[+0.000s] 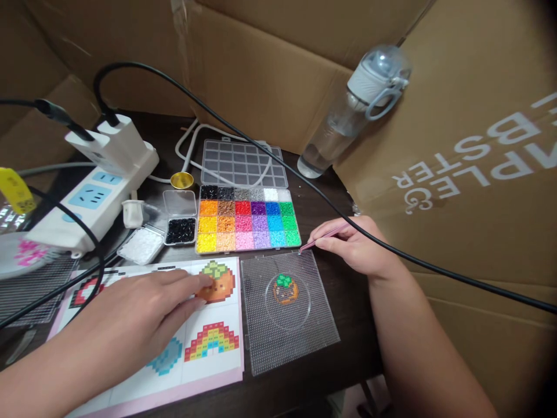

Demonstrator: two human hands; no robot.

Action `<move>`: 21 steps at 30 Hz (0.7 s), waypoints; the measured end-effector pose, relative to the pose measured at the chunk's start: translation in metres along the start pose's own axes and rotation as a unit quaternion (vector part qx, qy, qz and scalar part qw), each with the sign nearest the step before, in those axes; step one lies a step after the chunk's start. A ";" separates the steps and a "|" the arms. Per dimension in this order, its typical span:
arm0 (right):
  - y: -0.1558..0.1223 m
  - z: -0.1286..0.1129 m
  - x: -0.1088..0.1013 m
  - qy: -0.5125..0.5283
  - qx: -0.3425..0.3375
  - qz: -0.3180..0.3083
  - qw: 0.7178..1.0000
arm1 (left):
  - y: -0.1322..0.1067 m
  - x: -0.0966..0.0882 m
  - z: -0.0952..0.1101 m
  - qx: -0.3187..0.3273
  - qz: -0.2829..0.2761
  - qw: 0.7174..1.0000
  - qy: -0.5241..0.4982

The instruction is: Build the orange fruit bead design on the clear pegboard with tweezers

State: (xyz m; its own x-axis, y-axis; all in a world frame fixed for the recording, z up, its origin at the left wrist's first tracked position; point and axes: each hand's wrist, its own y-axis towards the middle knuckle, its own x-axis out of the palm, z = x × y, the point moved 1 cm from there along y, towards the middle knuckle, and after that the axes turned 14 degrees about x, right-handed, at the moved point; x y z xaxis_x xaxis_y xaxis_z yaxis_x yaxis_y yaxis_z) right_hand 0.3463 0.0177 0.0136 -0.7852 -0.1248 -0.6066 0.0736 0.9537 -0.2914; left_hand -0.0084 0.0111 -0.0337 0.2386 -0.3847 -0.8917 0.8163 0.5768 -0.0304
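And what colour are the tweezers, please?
The tweezers are pink, showing best in the head view.

White power strip (pixel 93 200) off to my left, two white adapters (pixel 124 144) plugged in. Black cable (pixel 130 65) loops up from one, crosses my view to the right edge. Yellow tag (pixel 16 191) at far left. Clear bottle (pixel 333 130) with some water, pale blue-grey lid, back right of my dark surface (pixel 361 342). Cardboard (pixel 261 69) walls me in; right panel has white lettering, upside down.
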 end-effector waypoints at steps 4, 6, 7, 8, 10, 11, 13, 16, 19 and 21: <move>0.000 -0.002 0.000 -0.007 0.003 0.003 1.000 | -0.001 0.000 0.000 -0.002 -0.008 1.000 0.002; -0.001 -0.002 0.000 -0.010 0.004 0.004 1.000 | -0.001 0.000 0.001 -0.007 -0.015 1.000 0.005; -0.001 -0.002 0.000 -0.013 0.004 0.004 1.000 | -0.001 0.000 0.001 -0.008 -0.018 1.000 0.007; -0.001 -0.003 0.000 -0.016 0.003 0.003 1.000 | -0.001 0.000 0.001 -0.007 -0.022 1.000 0.007; 0.000 -0.002 0.000 -0.021 0.003 0.003 1.000 | -0.001 0.000 0.002 -0.006 -0.027 1.000 0.005; 0.000 -0.002 0.000 -0.023 0.003 0.003 1.000 | -0.001 -0.001 0.002 -0.006 -0.026 1.000 0.003; 0.000 -0.002 0.000 -0.024 0.002 0.004 1.000 | -0.001 -0.002 0.001 -0.007 -0.020 1.000 0.001; 0.000 -0.001 0.000 -0.022 0.001 0.004 1.000 | 0.000 -0.002 0.000 -0.009 -0.019 1.000 0.000; 0.000 -0.002 0.000 -0.019 -0.002 0.003 1.000 | -0.001 -0.001 -0.001 -0.007 -0.015 1.000 -0.002; 0.000 -0.003 0.001 -0.025 -0.008 0.002 1.000 | -0.002 0.000 -0.002 -0.004 -0.004 1.000 -0.001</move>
State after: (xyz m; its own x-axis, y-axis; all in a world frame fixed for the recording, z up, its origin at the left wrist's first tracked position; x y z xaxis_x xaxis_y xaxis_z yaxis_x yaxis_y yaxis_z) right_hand 0.3439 0.0185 0.0155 -0.7536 -0.1342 -0.6435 0.0662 0.9585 -0.2774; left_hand -0.0110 0.0115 -0.0346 0.2329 -0.3917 -0.8901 0.8146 0.5786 -0.0415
